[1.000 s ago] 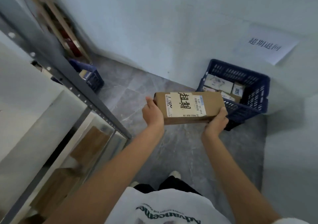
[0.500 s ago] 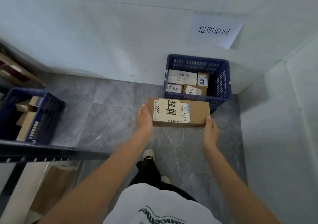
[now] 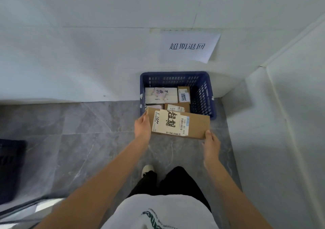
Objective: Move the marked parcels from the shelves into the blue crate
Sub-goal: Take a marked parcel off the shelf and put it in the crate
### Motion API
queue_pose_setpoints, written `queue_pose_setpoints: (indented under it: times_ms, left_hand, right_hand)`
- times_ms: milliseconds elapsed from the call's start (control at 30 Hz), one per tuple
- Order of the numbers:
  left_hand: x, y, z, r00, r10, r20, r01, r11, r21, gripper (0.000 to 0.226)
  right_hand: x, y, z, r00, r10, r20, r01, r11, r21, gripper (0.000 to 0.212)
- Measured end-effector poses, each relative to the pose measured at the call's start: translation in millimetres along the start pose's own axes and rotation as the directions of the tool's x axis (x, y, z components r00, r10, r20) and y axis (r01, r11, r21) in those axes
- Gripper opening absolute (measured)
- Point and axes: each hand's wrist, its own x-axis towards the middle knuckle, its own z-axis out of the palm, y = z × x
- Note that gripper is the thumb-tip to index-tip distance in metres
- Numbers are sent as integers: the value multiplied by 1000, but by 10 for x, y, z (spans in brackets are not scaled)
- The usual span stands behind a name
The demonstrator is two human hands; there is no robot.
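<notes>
I hold a flat brown cardboard parcel (image 3: 197, 125) with a white label and black handwritten marks, lying level in front of me. My left hand (image 3: 142, 128) grips its left end and my right hand (image 3: 212, 141) grips its near right corner. The parcel overlaps the near rim of the blue crate (image 3: 204, 95), which stands on the floor against the white wall. Several parcels lie in the crate, among them a white box (image 3: 161, 95) and a small brown box (image 3: 184, 95) with a marked label.
A paper sign (image 3: 189, 46) with printed characters hangs on the wall above the crate. A white wall (image 3: 281, 140) closes the right side. A second dark blue crate (image 3: 10, 167) sits at the left edge, and a shelf edge (image 3: 22, 209) shows at bottom left. Grey tile floor (image 3: 79, 132) lies between.
The view has swung from the shelves toward the crate and I have stepped closer. The parcel, held in both hands throughout, now reaches the crate's near rim.
</notes>
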Motion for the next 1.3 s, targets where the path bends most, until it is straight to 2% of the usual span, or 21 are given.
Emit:
queue_pose_setpoints:
  times_ms: [100,167,233,400,600,767,900,1067,1200,1300]
  left_hand:
    - [241,153,248,998,-64,-7,64,998,7,35]
    - [408,226,371,996,-85,-22,85,996,-1,33]
    - [625,317,526,993,-99,-61,99,995,2,34]
    - [1087,499,823,966,-188,-179,196,980,26,39]
    - [1664,591,1295,969,-163,-185,187,975,124,37]
    - [2287,549,1542,939,-328,-104,340,931,132,48]
    - [2925,473,1639,952,-301,-61,307,941,141,45]
    - [3641,311,1635,959,-236,-157,269,932,244,47]
    - [3960,177,1683,928,-324,-182,350,927,137,31]
    - [4060,148,1754,932,-320,-168,341,933,116,30]
  right_hand:
    - [355,-157,57,1000,20,2,-20,1000,-1,31]
    - [586,-260,99,999,27,31,-26,999,-23,25]
    - [901,-379,179,994,43,97,-38,997,-60,16]
    - [1557,-612,414,959,126,255,-84,982,-170,26]
    - [2237,-636,683,928,177,329,-78,953,-293,17]
    - [2911,-522,1023,887,298,353,-154,912,-381,53]
    - [3414,-430,1420,856,345,385,-193,905,-380,57]
    - [3829,-231,1860,813,390,433,-223,895,-388,64]
    - [4085,-103,2116,797,413,440,-259,893,-368,66]
    - [4241,-25,2244,791,431,434,-286,888,-361,70]
